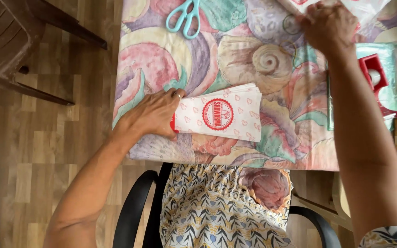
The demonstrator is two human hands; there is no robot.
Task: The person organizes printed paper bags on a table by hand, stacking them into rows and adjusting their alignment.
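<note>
- Head view looks down on a table (143, 151) under a cloth printed with shells and flowers, where a stack of paper bags (219, 115) lies near the front edge, close to the seated person.
- Left hand (155, 115) rests on the stack's left end, fingers curled down and pressing the paper flat against the cloth; the thumb side is hidden, so I cannot tell whether it pinches the edge.
- Right hand (328, 24) reaches to the far side and lies spread on a clear plastic sheet (368, 8), fingers down, apparently pinching it.
- The bags look thin, light and floppy; they are likely to slide over one another and crease easily, so the stack is best taken at a short end, with the whole thickness pinched together.
- Pale blue scissors (185, 17) lie well apart at the far edge, and a red tape dispenser (377, 76) stands to the right.
</note>
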